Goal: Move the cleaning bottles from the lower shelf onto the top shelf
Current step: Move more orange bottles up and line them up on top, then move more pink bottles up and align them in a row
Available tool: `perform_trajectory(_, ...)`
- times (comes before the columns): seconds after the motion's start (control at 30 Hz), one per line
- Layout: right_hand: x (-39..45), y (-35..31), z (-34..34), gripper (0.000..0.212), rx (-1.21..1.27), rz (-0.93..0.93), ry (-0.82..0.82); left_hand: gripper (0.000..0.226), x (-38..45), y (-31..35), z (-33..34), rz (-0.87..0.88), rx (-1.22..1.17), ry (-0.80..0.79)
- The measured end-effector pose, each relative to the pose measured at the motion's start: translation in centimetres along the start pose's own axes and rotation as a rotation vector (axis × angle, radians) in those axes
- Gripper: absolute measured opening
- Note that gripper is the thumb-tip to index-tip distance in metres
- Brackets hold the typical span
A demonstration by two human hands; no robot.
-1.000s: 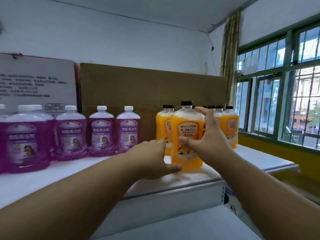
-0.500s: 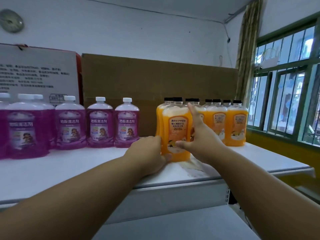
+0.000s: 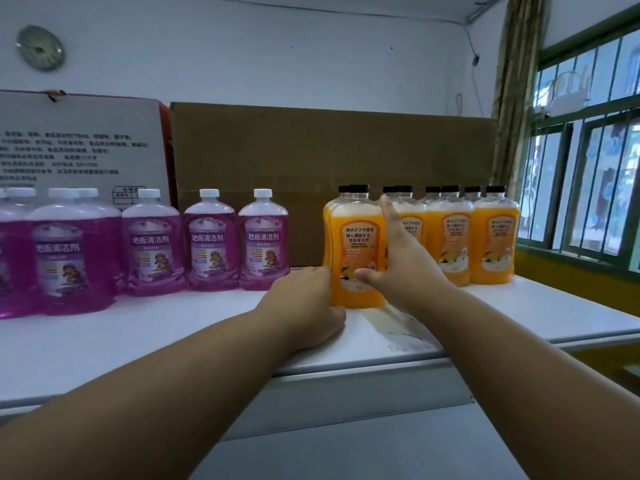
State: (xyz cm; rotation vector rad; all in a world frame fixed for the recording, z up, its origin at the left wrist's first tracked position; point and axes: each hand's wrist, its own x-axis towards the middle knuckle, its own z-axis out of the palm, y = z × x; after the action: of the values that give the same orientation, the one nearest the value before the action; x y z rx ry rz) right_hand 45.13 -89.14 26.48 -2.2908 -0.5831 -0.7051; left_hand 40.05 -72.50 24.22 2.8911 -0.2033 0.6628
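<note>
An orange cleaning bottle (image 3: 356, 251) with a black cap stands upright on the white top shelf (image 3: 194, 327), at the left end of a row of several orange bottles (image 3: 491, 244). My right hand (image 3: 398, 261) holds its right side, thumb on the lower front label and index finger pointing up along the edge. My left hand (image 3: 308, 303) cups its lower left side, thumb at the base. The fingers behind the bottle are hidden.
Several purple bottles (image 3: 211, 244) with white caps line the shelf's left half. A brown cardboard box (image 3: 311, 150) and a printed white box (image 3: 79, 143) stand behind. A barred window (image 3: 588, 168) is at the right. A lower shelf surface (image 3: 346, 452) shows below.
The orange bottle has slid back from the shelf's front edge into the row of orange bottles, with both hands moving along on it.
</note>
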Motion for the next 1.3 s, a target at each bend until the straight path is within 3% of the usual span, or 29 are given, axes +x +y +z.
perform_trajectory(0.17, -0.9, -0.2, -0.1, 0.116, -0.020, 0.013, 0.030, 0.047, 0.0, -0.4, 0.1, -0.010, -0.061, 0.002)
perform_trajectory(0.27, -2.2, -1.2, -0.8, 0.102, -0.118, -0.047, 0.127, 0.049, -0.5, 0.0, -0.5, -0.019, -0.034, 0.037)
perform_trajectory(0.43, -5.3, -5.0, -2.7, 0.066, -0.132, -0.257, 0.233, 0.048, -4.3, 1.0, -2.9, 0.014, -0.033, 0.237)
perform_trajectory(0.67, -10.3, -13.3, -2.3, 0.059, 0.042, -0.495, 0.162, 0.037, -17.1, -0.8, -5.5, -0.026, -0.081, 0.547)
perform_trajectory(0.9, -16.4, -23.0, 3.5, 0.054, 0.187, -0.612, 0.029, 0.035, -27.0, -9.9, -6.7, -0.213, -0.024, 0.511)
perform_trajectory(1.1, -22.8, -31.2, 12.2, 0.053, 0.264, -0.639, -0.149, 0.021, -38.3, -19.3, -6.3, -0.377, 0.007, 0.371)
perform_trajectory(1.3, -27.5, -38.8, 21.5, 0.052, 0.284, -0.559, -0.284, 0.040, -48.2, -28.9, -7.0, -0.561, -0.021, 0.199)
